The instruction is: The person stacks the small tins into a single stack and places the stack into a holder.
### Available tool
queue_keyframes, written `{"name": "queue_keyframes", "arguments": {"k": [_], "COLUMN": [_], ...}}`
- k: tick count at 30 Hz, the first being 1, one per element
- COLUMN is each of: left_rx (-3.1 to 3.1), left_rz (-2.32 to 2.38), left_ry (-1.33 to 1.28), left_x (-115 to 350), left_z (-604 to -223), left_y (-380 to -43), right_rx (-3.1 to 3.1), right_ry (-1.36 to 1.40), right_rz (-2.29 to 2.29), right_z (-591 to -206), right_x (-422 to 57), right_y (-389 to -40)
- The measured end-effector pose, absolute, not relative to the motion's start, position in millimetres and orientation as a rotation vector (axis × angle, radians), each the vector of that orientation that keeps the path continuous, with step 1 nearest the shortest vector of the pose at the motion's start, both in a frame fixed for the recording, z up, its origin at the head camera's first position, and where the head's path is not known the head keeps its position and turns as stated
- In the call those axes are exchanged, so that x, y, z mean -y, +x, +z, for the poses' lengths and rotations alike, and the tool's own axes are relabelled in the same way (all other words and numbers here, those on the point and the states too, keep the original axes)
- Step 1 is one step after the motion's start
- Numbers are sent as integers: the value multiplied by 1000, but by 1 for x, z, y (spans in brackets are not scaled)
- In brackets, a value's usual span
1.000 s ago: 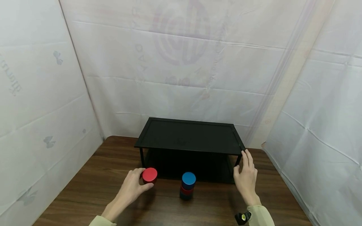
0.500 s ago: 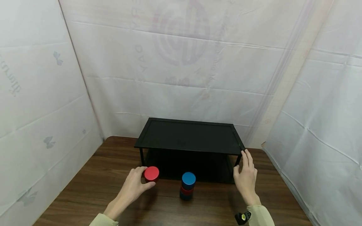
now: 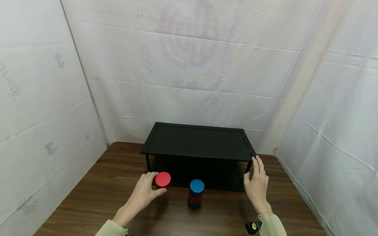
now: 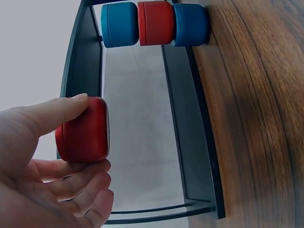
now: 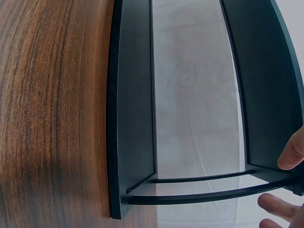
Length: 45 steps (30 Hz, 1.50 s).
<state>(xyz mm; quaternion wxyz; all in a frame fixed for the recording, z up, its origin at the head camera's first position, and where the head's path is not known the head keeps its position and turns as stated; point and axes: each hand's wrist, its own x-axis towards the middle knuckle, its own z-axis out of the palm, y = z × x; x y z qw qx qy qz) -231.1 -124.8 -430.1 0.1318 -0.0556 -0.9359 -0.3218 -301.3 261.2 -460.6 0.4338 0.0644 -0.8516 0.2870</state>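
Note:
My left hand [image 3: 143,191] holds a round red tin [image 3: 163,179] between thumb and fingers, raised over the table in front of the black shelf's left part. In the left wrist view, the thumb lies on one side of this red tin [image 4: 85,130] and the fingers on the other. To its right stands a stack of tins: a blue tin [image 3: 197,186] on top, a red tin [image 4: 156,23] in the middle and a blue tin [image 4: 191,24] at the bottom. My right hand [image 3: 257,186] touches the shelf's front right corner with fairly straight fingers.
The two-level black shelf [image 3: 198,141] stands towards the back of the brown wooden table [image 3: 97,193]. Thin posts join its upper and lower boards. White sheeting [image 3: 189,72] hangs behind and along both sides.
My left hand has moved to the right and slightly away from me with the red tin, closer to the stack. My right hand and the stack have stayed put.

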Motion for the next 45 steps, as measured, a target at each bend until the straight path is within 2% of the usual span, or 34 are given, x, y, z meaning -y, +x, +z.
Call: {"name": "queue_keyframes", "arguments": {"k": [45], "left_rx": [2681], "left_rz": [-961], "left_ry": [-286], "left_x": [90], "left_z": [-421], "left_y": [-238], "right_rx": [2126], "right_ry": [167], "right_rz": [701], "right_z": [-460], "right_x": [-261], "right_y": [-300]}}
